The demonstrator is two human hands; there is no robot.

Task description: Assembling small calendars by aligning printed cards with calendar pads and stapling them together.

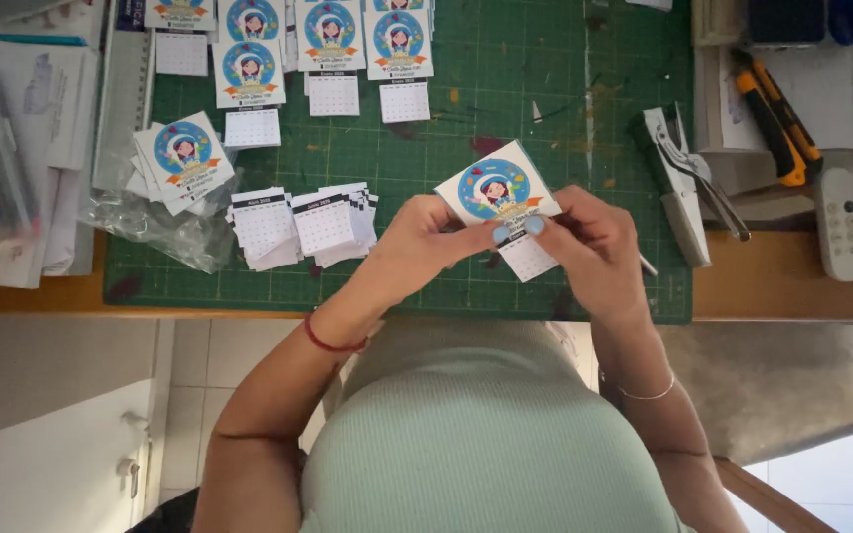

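Both hands, left hand [426, 242] and right hand [589, 247], each keep a pinching grip on one small calendar card [499, 197] over the green cutting mat [505, 89]; two calendar-pad stacks [298, 225] at nine o'clock.

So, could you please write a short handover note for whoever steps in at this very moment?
Left hand and right hand: both grip one small printed card with a calendar pad at its lower edge, thumbs pressed together on the join, held above the green cutting mat.
Loose calendar pads lie fanned on the mat, left of the hands; a stack of printed cards sits on a clear bag further left.
Done: several finished card calendars lie in rows along the mat's far edge.
Left: the loose pads and stacked cards are not yet joined.
The hole punch lies right of the hands.
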